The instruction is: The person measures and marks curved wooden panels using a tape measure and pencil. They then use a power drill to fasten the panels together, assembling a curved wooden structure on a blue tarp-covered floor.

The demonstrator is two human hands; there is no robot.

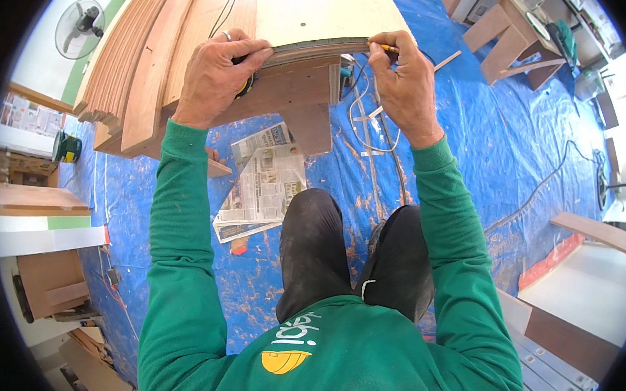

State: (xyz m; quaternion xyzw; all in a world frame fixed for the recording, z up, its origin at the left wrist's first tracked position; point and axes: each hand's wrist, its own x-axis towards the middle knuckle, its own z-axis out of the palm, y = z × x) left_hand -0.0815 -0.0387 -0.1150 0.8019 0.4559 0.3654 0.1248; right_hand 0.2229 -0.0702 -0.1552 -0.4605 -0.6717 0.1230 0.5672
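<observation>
A pale plywood board (pixel 315 11) lies on a stack of brown wooden boards (pixel 157 67). My left hand (pixel 217 74), with a ring on one finger, presses a yellow and black tape measure (pixel 246 86) against the board's near edge. Its metal tape (pixel 321 46) runs along that edge to the right. My right hand (pixel 401 73) pinches a yellow pencil (pixel 388 48), its tip at the tape on the board's edge. Both green sleeves come up from the lower edge.
A blue tarpaulin (pixel 486 134) covers the floor, with newspapers (pixel 260 186) and loose cables (pixel 366 120) below the stack. A fan (pixel 80 26) stands at upper left. Wooden stools (pixel 509 39) are at upper right, white panels (pixel 592 281) at right, more boards (pixel 33 198) at left.
</observation>
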